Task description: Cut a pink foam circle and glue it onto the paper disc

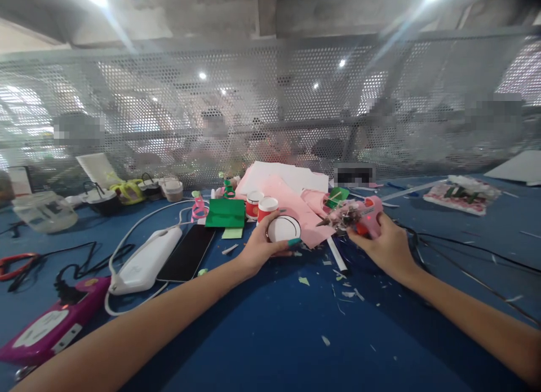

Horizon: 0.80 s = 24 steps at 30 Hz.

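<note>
My left hand (261, 244) is closed around a round white piece (284, 229) with a dark ring line near its edge; it looks like a paper cup's end, tilted toward me, its sides hidden by the fingers. In my right hand (386, 242) is a pink glue gun (372, 216), its handle gripped and a long clear glue stick (416, 188) jutting from the back. Its nozzle points left at the white piece, a short gap between them. Scraps cling around the gun's front. Just behind my left hand stand two small red-and-white cups (267, 207).
Pink paper (291, 197) and folded green paper (225, 212) lie behind. To the left are a black phone (188, 254), a white power bank (147, 260), a purple power strip (54, 322) and a jar (44, 211). Cables cross both sides; paper scraps litter the blue table (270, 335).
</note>
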{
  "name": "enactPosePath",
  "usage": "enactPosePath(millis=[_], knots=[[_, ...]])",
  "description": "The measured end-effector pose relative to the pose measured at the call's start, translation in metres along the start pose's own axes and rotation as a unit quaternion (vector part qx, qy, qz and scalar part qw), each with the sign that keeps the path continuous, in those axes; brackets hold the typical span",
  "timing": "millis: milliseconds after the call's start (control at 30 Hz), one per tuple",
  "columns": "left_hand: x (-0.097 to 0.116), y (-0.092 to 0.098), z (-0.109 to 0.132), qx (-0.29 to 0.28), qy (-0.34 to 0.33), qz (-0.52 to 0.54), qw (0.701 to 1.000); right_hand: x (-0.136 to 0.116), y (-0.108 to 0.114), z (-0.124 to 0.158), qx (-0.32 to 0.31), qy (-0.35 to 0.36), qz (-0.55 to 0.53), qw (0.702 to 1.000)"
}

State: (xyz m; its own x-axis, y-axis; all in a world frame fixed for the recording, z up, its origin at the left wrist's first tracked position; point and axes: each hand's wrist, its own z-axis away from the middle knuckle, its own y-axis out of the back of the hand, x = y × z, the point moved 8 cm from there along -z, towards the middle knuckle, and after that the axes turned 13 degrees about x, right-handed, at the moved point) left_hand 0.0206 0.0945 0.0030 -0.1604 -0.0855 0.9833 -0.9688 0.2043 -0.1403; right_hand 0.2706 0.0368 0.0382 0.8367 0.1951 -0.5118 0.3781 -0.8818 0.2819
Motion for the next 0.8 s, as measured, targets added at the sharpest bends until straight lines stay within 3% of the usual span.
enactPosePath(millis=[367,800], knots=[[-0.014,-0.018,0.015,-0.021,0.046,0.017,0.999,0.007,0.002,0.006,0.023,-0.005,0.05,0.998],[-0.01,-0.023,0.018,-0.059,-0.011,-0.05,0.997,0.0,-0.001,0.008,0.026,0.06,0.048,0.997]])
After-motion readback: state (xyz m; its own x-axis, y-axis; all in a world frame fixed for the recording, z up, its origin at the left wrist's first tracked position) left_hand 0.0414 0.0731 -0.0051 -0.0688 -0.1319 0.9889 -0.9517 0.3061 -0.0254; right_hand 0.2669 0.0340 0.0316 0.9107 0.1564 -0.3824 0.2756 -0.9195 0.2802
